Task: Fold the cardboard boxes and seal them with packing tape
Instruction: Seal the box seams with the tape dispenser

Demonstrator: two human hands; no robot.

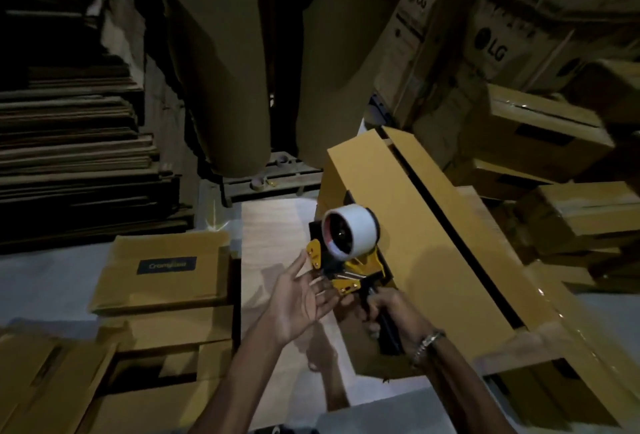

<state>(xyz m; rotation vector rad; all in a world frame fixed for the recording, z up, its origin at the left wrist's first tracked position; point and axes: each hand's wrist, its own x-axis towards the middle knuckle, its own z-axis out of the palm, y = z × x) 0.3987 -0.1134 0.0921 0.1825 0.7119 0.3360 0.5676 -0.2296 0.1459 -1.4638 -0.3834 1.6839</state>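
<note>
A right hand [388,309] is gripping a yellow-and-black tape dispenser [346,253] beside a long folded yellow cardboard box [450,225], while the left hand [298,298] is reaching open-fingered toward its front.

Yellow and black on the tape dispenser [346,269], carrying a white tape roll [349,231] with a red core. The cardboard box [415,225] beside it is bright mustard yellow. Flat box [161,272] at the floor's left: tan, with a black label. Boxes [450,35] up top, brown, with black logos.
</note>
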